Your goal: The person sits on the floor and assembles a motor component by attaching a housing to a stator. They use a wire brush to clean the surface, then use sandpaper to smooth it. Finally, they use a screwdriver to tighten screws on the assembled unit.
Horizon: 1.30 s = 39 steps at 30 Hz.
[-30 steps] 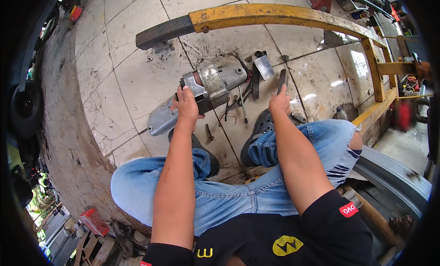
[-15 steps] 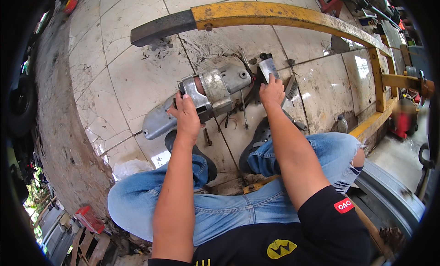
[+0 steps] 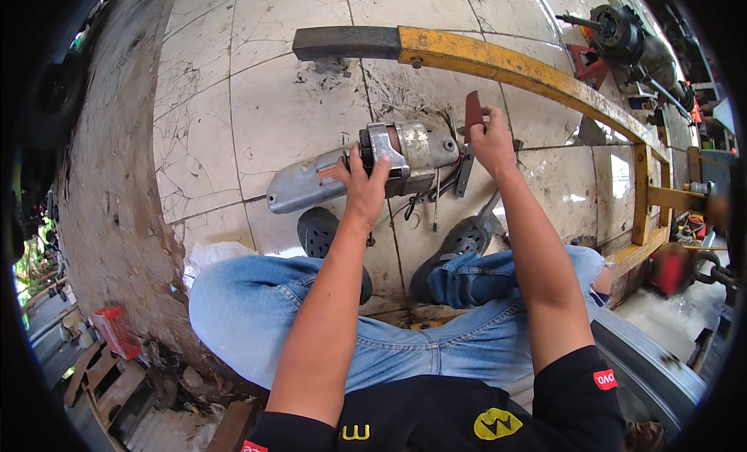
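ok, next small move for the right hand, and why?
I'd probably bring the reddish sheet left onto the housing. The right hand pinches it up near the housing's right end, while the left hand lies spread on the housing's near side and could steady it.

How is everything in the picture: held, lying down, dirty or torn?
Left hand: against the metal motor housing, fingers spread
Right hand: raised, gripping
Reddish-brown flat piece: held up off the floor
Metal motor housing: lying on its side, grimy
Yellow-and-black metal frame: scuffed
Tiled floor: cracked, stained
Jeans: worn, torn at the right knee
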{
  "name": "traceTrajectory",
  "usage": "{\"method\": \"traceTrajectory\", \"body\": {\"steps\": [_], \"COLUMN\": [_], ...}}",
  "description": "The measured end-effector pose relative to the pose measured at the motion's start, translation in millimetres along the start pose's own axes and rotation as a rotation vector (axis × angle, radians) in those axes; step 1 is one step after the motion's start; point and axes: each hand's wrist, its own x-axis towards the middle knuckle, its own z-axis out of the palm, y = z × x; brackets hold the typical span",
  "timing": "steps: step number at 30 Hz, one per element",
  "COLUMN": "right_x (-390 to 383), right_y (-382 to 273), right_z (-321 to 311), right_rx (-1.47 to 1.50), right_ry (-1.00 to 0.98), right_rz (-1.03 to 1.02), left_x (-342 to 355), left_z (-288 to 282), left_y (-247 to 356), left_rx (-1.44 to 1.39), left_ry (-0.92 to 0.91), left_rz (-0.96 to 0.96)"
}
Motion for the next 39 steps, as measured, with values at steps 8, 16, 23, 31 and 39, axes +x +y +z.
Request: {"method": "traceTrajectory", "body": {"steps": [8,16,23,31,39], "right_x": [-58,-74,-61,-45,-44], "right_y": [-91,-118,-129,-136,-128], "right_z": [-24,-15,-13,8,-11], "right_rx": [-0.267,-0.539,-0.600,-0.665,-0.538], "right_ry": [-0.418,-0.586,-0.669,-0.632,-0.809], "right_rz": [-0.547,-0.559,-0.687,-0.791,-0.881], "left_x": [-19,-19,-22,-28,-27], "left_z": [1,6,5,-1,-2], "left_y": [-1,8,13,30,12], "left_rx": [0.362,0.433,0.403,0.452,0.431], "left_ry": [0.000,0.095,0.086,0.028,0.100], "left_rz": [0.137,0.127,0.098,0.003,0.081]}}
